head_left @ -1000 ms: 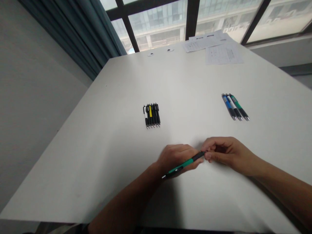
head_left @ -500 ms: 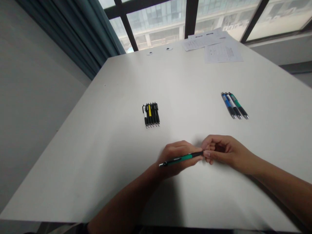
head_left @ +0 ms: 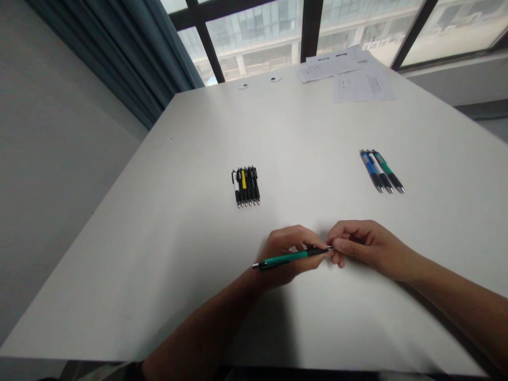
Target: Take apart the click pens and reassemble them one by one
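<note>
A green pen [head_left: 286, 258] with a black grip lies across my left hand [head_left: 291, 248], held near its grip between thumb and fingers. Its silver clicker end points left, toward my left wrist. My right hand [head_left: 357, 246] is closed in a pinch at the pen's silver tip, close against my left fingertips. Beyond my left hand lies a row of several mostly black pens [head_left: 246, 186], one with a white barrel and one with a yellow one. Past my right hand lie a blue pen [head_left: 371, 170], a white pen [head_left: 381, 172] and another green pen [head_left: 389, 171], side by side.
All this is on a large white table [head_left: 178, 211]. Printed papers [head_left: 363, 84] lie at its far end by the window, with two round cable-hole covers nearby. A blue-grey curtain [head_left: 130, 53] hangs at the far left.
The green pen has turned in my hands, its clicker end swinging up and left until the pen lies closer to level. Its silver tip now shows between my hands. The pens on the table stay put.
</note>
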`<state>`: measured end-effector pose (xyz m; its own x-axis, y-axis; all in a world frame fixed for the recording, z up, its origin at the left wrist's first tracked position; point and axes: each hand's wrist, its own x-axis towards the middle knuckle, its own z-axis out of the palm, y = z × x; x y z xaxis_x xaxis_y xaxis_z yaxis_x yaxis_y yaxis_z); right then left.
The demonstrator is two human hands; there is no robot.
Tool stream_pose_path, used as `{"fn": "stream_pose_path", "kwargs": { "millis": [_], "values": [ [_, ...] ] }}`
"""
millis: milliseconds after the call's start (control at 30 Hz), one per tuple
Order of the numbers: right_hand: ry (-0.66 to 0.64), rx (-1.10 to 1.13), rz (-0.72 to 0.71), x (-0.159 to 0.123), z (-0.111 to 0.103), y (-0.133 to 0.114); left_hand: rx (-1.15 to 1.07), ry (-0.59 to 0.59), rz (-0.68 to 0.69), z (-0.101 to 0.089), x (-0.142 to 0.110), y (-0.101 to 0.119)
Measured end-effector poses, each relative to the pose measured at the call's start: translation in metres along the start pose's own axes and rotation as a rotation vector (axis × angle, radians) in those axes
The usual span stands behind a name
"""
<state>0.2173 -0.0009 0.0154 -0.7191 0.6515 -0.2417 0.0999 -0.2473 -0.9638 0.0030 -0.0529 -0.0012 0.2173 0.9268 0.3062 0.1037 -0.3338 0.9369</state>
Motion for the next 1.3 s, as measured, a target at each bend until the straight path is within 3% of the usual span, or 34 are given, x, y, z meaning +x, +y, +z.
{"fn": "stream_pose_path", "kwargs": {
  "millis": [367,733,1100,1300],
  "values": [
    [0.168,-0.074,-0.05,-0.001,0.004,0.001,-0.144,0.046,-0.245,0.001,0.001,0.003],
    [0.195,-0.442,-0.437,-0.009,0.0,-0.001,-0.467,0.062,-0.282,0.004,0.001,-0.004],
    [0.119,-0.507,-0.421,-0.009,-0.002,-0.004,-0.533,0.036,-0.318,-0.002,-0.001,-0.003],
    [0.245,-0.924,-0.339,-0.003,-0.022,-0.004,-0.517,0.079,-0.348,-0.008,0.001,-0.006]
  ]
}}
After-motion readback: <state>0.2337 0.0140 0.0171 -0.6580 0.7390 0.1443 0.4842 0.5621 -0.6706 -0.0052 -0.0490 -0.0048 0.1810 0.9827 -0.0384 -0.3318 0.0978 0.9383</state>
